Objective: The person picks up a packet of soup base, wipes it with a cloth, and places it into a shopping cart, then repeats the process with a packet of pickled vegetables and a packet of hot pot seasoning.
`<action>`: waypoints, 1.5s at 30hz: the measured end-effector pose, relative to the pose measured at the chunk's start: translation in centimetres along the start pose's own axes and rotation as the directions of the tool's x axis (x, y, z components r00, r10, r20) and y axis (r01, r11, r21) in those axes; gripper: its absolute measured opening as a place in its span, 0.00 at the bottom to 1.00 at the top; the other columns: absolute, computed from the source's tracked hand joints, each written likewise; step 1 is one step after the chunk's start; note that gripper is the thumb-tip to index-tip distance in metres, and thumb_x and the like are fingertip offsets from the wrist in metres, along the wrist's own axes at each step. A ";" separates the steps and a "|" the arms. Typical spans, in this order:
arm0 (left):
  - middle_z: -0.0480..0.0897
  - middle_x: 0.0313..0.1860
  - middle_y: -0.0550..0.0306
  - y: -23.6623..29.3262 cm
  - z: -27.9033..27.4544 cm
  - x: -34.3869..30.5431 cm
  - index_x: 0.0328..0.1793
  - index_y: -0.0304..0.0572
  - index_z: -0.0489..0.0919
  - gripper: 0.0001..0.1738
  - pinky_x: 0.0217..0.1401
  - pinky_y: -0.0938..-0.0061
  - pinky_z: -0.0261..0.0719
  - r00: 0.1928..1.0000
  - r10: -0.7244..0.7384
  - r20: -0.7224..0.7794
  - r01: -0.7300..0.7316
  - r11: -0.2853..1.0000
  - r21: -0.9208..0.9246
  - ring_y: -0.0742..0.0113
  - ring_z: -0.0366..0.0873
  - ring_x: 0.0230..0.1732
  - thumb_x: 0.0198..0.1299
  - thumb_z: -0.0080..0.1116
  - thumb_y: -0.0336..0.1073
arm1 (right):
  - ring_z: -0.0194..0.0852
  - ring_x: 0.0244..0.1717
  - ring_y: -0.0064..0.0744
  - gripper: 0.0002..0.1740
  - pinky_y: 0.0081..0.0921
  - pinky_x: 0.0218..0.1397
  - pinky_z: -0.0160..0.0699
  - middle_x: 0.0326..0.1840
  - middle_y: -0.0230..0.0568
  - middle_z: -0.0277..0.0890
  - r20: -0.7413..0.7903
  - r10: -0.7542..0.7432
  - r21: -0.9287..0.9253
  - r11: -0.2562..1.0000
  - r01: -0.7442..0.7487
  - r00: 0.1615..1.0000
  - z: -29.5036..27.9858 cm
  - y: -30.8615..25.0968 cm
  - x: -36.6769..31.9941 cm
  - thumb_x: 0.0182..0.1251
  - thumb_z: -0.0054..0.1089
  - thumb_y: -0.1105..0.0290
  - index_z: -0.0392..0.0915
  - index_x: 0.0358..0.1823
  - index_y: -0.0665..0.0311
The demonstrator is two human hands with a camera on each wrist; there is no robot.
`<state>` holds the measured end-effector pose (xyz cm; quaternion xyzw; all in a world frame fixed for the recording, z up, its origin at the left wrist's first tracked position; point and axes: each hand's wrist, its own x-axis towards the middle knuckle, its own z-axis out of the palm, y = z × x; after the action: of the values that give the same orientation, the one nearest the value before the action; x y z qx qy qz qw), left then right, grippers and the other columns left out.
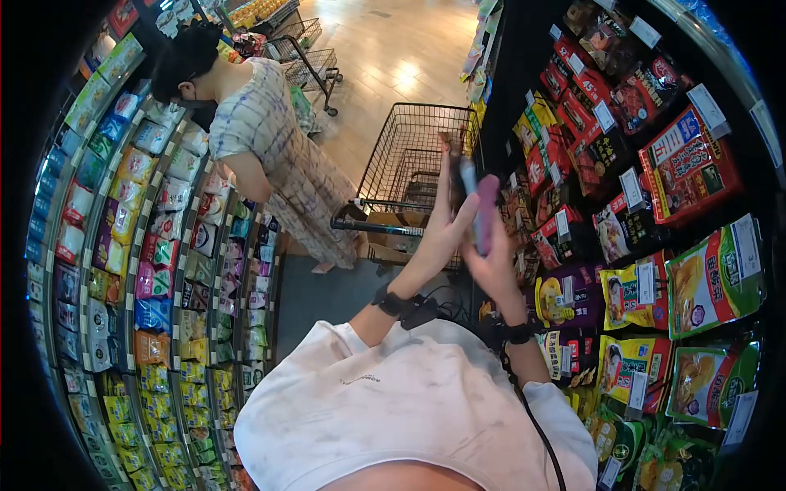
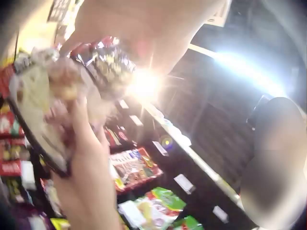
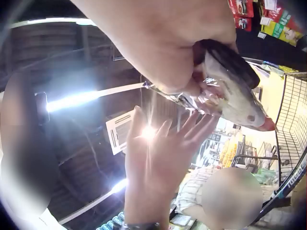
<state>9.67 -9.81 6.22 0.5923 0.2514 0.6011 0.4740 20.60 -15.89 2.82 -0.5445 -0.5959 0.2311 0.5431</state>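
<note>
My right hand (image 1: 496, 270) grips a flat food pack with a purple edge (image 1: 489, 200). In the left wrist view its pale front (image 2: 36, 103) shows, with the thumb lying across it. My left hand (image 1: 442, 233) is raised close beside, holding a shiny pack (image 2: 112, 64) between thumb and fingers. From the head, only a narrow dark strip of that shiny pack appears between the two hands. The right wrist view shows the left hand's fingers (image 3: 192, 129) reaching up to the packs, which overlap there. Blur hides the labels.
A black wire shopping cart (image 1: 409, 155) stands just ahead of the hands. Shelves of red, yellow and green food packs (image 1: 696, 168) line the right side. Along the left runs a shelf of bagged goods (image 1: 155, 270), where another person (image 1: 262, 131) stands. More carts (image 1: 315, 69) are farther back.
</note>
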 end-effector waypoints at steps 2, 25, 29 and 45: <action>0.68 0.75 0.49 -0.4 -0.6 -0.2 0.84 0.39 0.54 0.37 0.78 0.69 0.60 0.962 -0.262 0.080 0.273 0.937 -0.216 0.62 0.65 0.74 0.79 0.50 0.50 | 0.43 0.85 0.58 0.32 0.42 0.84 0.45 0.84 0.61 0.47 0.057 -0.118 0.144 0.984 0.109 0.991 0.8 -0.9 -0.6 0.76 0.56 0.68 0.61 0.78 0.66; 0.79 0.61 0.50 -1.9 -9.3 1.0 0.71 0.38 0.67 0.32 0.62 0.62 0.81 0.837 -0.494 -0.235 0.292 0.767 -0.571 0.59 0.80 0.60 0.81 0.37 0.59 | 0.65 0.75 0.52 0.32 0.36 0.77 0.62 0.74 0.63 0.64 0.086 0.003 -0.050 0.999 0.001 0.996 6.6 3.0 2.0 0.76 0.59 0.65 0.62 0.71 0.78; 0.80 0.64 0.50 -3.1 -12.5 0.2 0.71 0.38 0.71 0.34 0.66 0.60 0.79 0.815 -0.555 -0.168 0.341 0.693 -0.636 0.58 0.80 0.61 0.79 0.40 0.61 | 0.77 0.54 0.27 0.34 0.24 0.59 0.75 0.58 0.40 0.78 0.382 0.265 0.333 0.854 -0.399 0.885 6.5 3.5 3.7 0.70 0.69 0.62 0.66 0.71 0.73; 0.73 0.72 0.42 -7.7 -19.5 -0.4 0.86 0.39 0.46 0.40 0.70 0.65 0.75 0.721 -0.693 -0.001 0.683 0.710 -0.172 0.56 0.75 0.71 0.79 0.50 0.45 | 0.80 0.51 0.24 0.24 0.26 0.57 0.78 0.53 0.37 0.83 0.014 0.428 0.157 0.892 -0.425 0.904 6.6 8.5 7.8 0.64 0.75 0.66 0.78 0.57 0.71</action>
<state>-6.88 -1.84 -3.95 0.3963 0.4200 0.4186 0.7009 19.45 -4.22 -3.43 -0.6201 -0.4362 0.3848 0.5264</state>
